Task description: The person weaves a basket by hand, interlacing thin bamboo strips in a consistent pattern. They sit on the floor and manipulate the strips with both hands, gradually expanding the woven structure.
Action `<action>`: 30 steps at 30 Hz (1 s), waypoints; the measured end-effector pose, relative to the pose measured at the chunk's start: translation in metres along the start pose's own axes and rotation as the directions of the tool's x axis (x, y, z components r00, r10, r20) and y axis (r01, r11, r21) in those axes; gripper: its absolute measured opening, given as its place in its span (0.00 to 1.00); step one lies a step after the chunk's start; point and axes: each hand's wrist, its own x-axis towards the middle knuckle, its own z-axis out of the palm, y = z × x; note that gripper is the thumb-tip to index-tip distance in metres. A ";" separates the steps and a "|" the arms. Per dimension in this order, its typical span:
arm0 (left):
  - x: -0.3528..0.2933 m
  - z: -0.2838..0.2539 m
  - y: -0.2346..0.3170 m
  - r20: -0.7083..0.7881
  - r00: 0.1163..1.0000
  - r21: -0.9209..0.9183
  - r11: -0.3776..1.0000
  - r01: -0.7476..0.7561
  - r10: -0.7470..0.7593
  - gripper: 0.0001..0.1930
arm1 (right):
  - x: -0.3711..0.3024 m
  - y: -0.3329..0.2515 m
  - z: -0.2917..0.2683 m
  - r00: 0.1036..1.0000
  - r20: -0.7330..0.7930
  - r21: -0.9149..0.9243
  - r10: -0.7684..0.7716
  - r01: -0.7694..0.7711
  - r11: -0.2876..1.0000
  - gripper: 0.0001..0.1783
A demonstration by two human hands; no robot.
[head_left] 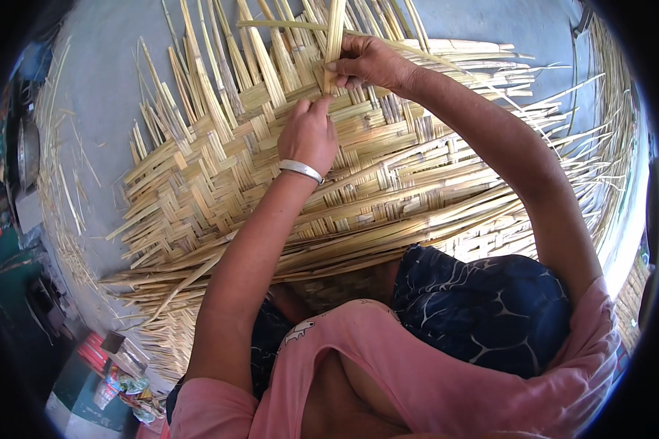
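Observation:
A broad mat of pale split cane (pixel 220 168) lies on the floor before me, woven crosswise, with loose strip ends fanning out at its far side. My left hand (pixel 309 135), with a white bangle at the wrist, is closed at the lower part of an upright cane strip (pixel 334 36). Just above and to the right, my right hand (pixel 370 64) pinches the same strip between thumb and fingers. A thin greenish strip (pixel 285 25) crosses behind the upright one and runs on to the right past my forearm. The left fingertips are partly hidden.
Long loose strips (pixel 344 241) lie across the mat's near side, close to my knees. More loose cane (pixel 615 110) is heaped along the right edge. At the lower left are a red bundle (pixel 94 353) and plastic bags (pixel 128 384). Cane scraps litter the grey floor (pixel 99 146).

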 end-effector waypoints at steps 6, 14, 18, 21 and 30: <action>0.021 0.000 0.013 0.066 0.979 -0.047 0.980 0.194 -0.190 0.11 | 0.001 0.005 -0.001 0.998 0.034 0.005 -0.046 0.046 0.999 0.11; 0.029 -0.004 0.005 0.178 0.955 -0.204 0.940 0.272 -0.238 0.10 | 0.006 -0.003 0.003 0.993 0.107 -0.226 -0.046 0.069 0.972 0.08; 0.055 -0.012 -0.022 -0.047 0.986 -0.456 0.882 0.122 -0.161 0.14 | 0.012 -0.005 0.011 0.992 0.110 -0.340 -0.057 0.091 0.936 0.09; 0.080 -0.045 -0.013 0.028 0.981 -0.568 0.805 0.172 -0.190 0.19 | 0.011 -0.006 0.012 0.994 0.103 -0.373 -0.029 0.065 0.925 0.09; 0.121 -0.057 -0.022 0.285 0.957 -0.580 0.784 0.221 -0.059 0.07 | 0.005 -0.006 0.005 0.993 0.034 -0.549 -0.114 0.114 0.828 0.09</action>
